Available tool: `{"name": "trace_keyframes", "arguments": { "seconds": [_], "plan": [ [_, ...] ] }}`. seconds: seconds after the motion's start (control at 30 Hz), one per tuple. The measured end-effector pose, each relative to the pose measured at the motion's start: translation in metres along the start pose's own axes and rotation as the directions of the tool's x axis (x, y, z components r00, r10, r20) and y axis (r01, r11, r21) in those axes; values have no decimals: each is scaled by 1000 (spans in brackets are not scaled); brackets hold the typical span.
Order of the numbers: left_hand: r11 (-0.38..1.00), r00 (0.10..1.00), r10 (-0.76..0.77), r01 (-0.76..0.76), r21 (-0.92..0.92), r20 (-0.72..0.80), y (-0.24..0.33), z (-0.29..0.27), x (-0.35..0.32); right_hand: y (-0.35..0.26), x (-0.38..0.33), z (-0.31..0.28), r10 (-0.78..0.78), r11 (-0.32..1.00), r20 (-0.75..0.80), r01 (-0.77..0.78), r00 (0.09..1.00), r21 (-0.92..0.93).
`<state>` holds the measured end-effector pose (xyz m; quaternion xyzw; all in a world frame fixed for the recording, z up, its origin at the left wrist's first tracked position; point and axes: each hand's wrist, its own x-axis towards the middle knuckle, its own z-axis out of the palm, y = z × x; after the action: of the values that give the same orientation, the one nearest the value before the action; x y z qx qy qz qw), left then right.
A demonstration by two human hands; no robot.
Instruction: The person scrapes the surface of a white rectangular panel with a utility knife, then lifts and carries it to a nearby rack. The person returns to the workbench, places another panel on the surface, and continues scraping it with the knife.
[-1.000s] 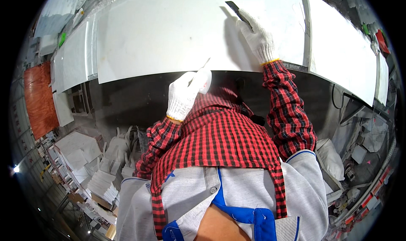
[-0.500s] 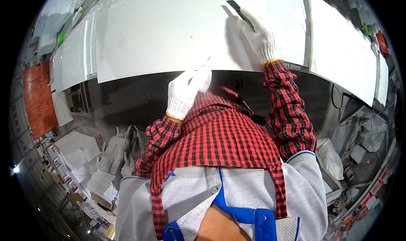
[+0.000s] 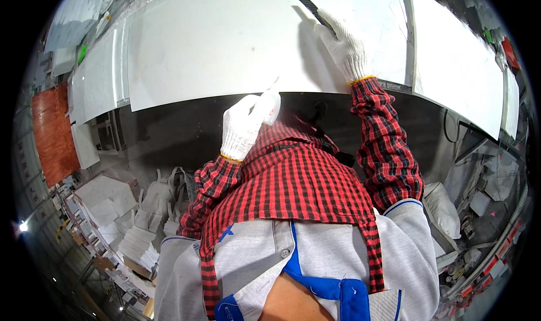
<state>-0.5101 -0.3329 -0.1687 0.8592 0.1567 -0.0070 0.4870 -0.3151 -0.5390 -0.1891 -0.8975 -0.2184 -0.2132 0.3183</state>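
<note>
Your gloved right hand (image 3: 345, 47) grips a dark flat blade (image 3: 311, 9) on the white slab (image 3: 225, 33); its long axis runs up-left from your fingers. Your left hand (image 3: 243, 125) is closed around a small white bottle (image 3: 270, 104), nozzle pointing up-right at the slab's near edge. An orange-red panel (image 3: 53, 132) stands far left.

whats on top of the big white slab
The gloved right hand rests on the white slab, holding a dark flat blade against it. Whatever lies under the palm is hidden.
</note>
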Motion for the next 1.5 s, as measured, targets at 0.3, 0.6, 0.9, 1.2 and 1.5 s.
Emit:
{"name": "trace_keyframes", "arguments": {
  "seconds": [0.3, 0.6, 0.9, 1.2, 1.5],
  "plan": [
    [997, 1000, 14, -15, -81, -17, -8, -9, -1, 8, 1, 6, -98, 994, -92, 93, 991, -50],
    [830, 985, -51, -48, -556, -162, 12, -70, 54, -6, -7, 0, 171, 978, 112, -182, 979, 100],
    [979, 850, 2, -108, -171, -526, -3, -125, 258, -7, 5, -11, 16, 999, -41, -18, 999, -37],
    [943, 816, 86, 119, 311, -572, -12, -156, 377, -18, 10, -16, 110, 993, 25, -109, 994, -41],
    [907, 773, 216, 68, 415, -597, -47, -165, 391, -7, 9, -7, 28, 999, -46, -29, 999, -24]
  ]
}}
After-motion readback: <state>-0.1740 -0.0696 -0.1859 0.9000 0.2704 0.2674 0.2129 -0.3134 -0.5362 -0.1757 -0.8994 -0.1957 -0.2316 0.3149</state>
